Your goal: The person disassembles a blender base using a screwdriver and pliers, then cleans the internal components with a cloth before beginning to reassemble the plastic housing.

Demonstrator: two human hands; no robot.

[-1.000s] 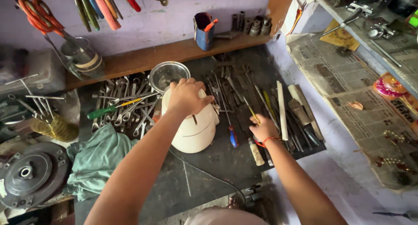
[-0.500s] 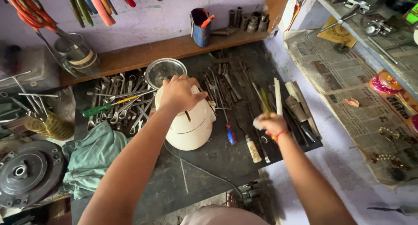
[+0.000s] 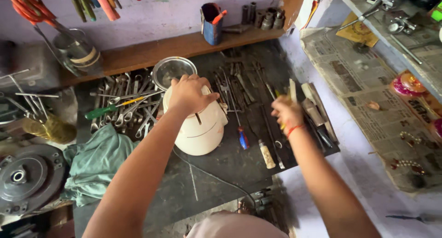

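My left hand [image 3: 189, 94] rests on top of a cream plastic appliance body [image 3: 200, 127] that lies on the dark workbench [image 3: 216, 173]. A thin black cord [image 3: 207, 173] runs from it toward the bench's near edge. My right hand [image 3: 286, 112] is over the row of tools to the right, fingers closed around a yellow-handled tool [image 3: 279, 96]; its working end is hidden. A blue-and-red-handled screwdriver [image 3: 242, 137] and a cream-handled tool [image 3: 267, 154] lie between the two hands.
Spanners and a green-handled screwdriver [image 3: 110, 109] lie at the left, beside a round metal strainer [image 3: 172, 70]. A green cloth [image 3: 94, 162], a metal disc [image 3: 23, 176], a wooden ledge [image 3: 152, 51] with a blue cup [image 3: 211, 18], and newspaper-lined shelves [image 3: 363, 86] surround the bench.
My right hand has moved up and away from the bench's near side and now grips a yellow-handled tool. My left hand stays on the cream appliance body.
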